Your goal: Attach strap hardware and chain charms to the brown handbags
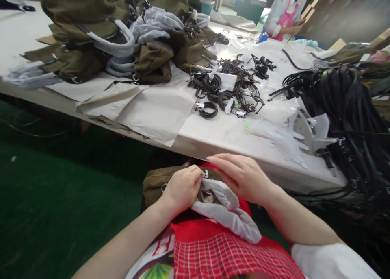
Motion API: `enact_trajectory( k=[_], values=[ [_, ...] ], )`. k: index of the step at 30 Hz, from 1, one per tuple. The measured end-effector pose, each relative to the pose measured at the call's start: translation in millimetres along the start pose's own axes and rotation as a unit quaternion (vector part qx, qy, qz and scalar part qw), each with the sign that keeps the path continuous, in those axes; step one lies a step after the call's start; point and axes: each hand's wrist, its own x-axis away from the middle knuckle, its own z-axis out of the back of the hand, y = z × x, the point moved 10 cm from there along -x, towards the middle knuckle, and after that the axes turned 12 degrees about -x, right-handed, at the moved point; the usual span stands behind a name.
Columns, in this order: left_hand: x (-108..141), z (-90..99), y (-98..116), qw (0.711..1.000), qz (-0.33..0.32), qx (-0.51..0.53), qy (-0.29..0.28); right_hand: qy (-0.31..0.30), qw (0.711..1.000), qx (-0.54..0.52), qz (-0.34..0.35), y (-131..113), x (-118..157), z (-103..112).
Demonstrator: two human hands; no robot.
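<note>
An olive-brown bag (155, 183) lies on my lap, over a red checked apron, with its handles wrapped in whitish-grey covering (240, 222). My left hand (185, 186) is closed on the bag's top edge, beside a small silver metal piece (206, 173). What its fingertips pinch there is hidden. To the right, my right hand (243, 176) hovers over the bag's far side, fingers stretched out and close together, thumb side toward the handles. Nothing shows in its palm.
The white table (210, 142) stands ahead. On it are piled olive bags (82, 14), coiled black straps (209, 109), chains (240, 77) and clear plastic pieces (274, 134). Many black straps (344, 104) hang at the right. Another person (282, 12) is at the far side.
</note>
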Motion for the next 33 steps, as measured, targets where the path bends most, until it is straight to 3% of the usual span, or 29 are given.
enact_trajectory(
  k=[2,4,6,8,11,14,17,28,33],
  values=[
    [3,1.8,1,1.000,-0.003,0.011,0.008,-0.126,0.991,-0.036,-0.015,2,-9,-40],
    [8,6.7,0,0.999,0.004,0.043,0.028,-0.173,0.983,-0.054,-0.033,9,-15,-62],
    [15,17.9,-9,0.992,0.033,0.088,0.080,-0.139,0.987,-0.069,-0.044,14,-19,-64],
    [24,28.2,-25,0.977,0.078,0.146,0.135,-0.048,0.993,-0.085,-0.071,18,-20,-51],
    [28,22.0,-48,0.946,0.131,0.265,0.133,0.040,0.981,-0.150,-0.118,21,-13,-36],
    [25,5.5,-58,0.913,0.152,0.368,0.087,0.016,0.961,-0.237,-0.142,17,-10,-45],
    [22,0.0,-59,0.902,0.153,0.396,0.074,-0.034,0.949,-0.268,-0.160,15,-11,-57],
    [24,6.5,-52,0.930,0.134,0.334,0.081,-0.081,0.959,-0.215,-0.166,16,-14,-71],
    [26,20.5,-45,0.946,0.082,0.295,0.104,-0.104,0.975,-0.155,-0.117,10,-18,-80]
  ],
)
